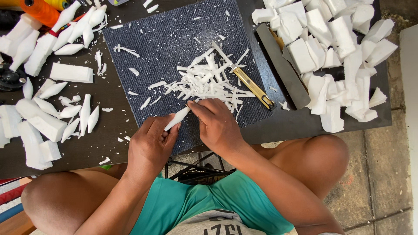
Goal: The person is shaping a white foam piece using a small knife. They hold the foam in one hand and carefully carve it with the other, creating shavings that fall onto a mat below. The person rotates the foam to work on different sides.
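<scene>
A slim white foam spindle (177,118), tapered to a point, lies grasped by left hand (150,146) and right hand (216,124) fingers near the bench's (109,93) front edge.

left hand (150,146): fingers curled, pinching | right hand (216,124): fingers bent, pinching | both forearms angled inward

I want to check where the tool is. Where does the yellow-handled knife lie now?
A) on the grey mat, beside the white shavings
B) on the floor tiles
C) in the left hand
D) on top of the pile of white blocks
A: the yellow-handled knife lies on the grey mat at the edge of the white shavings, free of both hands, which hold a white carved piece.
</scene>
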